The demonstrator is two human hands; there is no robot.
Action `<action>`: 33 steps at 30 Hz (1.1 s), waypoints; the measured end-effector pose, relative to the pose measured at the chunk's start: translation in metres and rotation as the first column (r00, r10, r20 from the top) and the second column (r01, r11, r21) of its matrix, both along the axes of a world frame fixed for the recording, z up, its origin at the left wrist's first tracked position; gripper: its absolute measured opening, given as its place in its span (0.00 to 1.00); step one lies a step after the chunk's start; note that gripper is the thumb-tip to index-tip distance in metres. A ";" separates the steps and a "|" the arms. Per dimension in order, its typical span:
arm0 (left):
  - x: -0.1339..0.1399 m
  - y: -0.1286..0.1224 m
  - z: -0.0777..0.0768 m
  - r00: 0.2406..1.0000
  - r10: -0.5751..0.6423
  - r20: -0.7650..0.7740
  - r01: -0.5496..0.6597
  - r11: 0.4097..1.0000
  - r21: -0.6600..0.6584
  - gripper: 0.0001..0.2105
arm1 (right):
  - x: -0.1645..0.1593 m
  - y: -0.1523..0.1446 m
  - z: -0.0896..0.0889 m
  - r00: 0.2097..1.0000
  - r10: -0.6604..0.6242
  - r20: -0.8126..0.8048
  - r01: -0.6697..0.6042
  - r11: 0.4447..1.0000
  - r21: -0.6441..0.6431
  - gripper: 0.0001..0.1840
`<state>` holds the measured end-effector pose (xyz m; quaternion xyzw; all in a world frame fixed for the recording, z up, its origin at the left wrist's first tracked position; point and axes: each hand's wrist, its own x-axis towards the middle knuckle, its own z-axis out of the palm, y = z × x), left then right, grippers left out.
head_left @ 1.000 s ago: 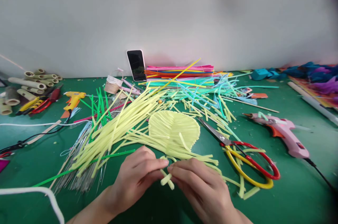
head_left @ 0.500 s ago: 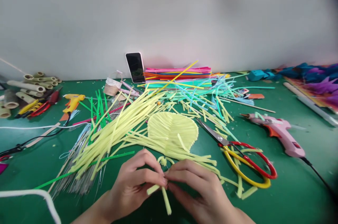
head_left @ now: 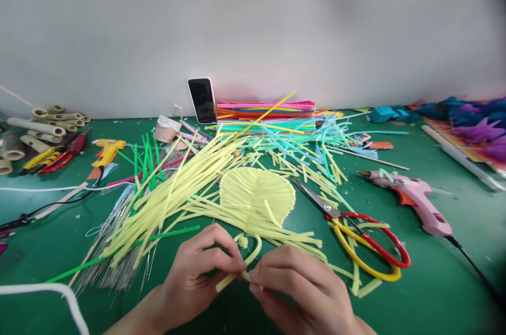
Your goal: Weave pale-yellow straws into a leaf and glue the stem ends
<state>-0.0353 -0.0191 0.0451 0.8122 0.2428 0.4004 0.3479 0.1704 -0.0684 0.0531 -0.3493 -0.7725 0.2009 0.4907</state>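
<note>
Near the front of the table, my left hand pinches a pale yellow pipe cleaner, whose short end sticks out below the fingertips. The pipe cleaner curls into a loop just beyond the fingers. My right hand is closed with its fingertips on another stretch of the same yellow pipe cleaner, close beside the left fingertips. Behind both hands lies a flat leaf-shaped piece made of yellow pipe cleaners. Loose yellow pipe cleaners spread to its left and in front of it.
Scissors with red and yellow handles lie open at right, near a pink glue gun. A yellow glue gun, pliers and bamboo tubes are at left. A phone leans against the wall beside coloured pipe cleaners.
My right hand has shifted slightly right and down, taking the pipe cleaner end that pointed downward. More of the loop shows between the hands. My left hand keeps its pinch.
</note>
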 end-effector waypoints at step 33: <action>-0.015 0.009 -0.001 0.987 0.100 0.129 -0.001 0.795 -0.607 0.06 | 0.053 0.024 -0.006 0.920 -0.337 0.200 0.389 0.842 -0.374 0.08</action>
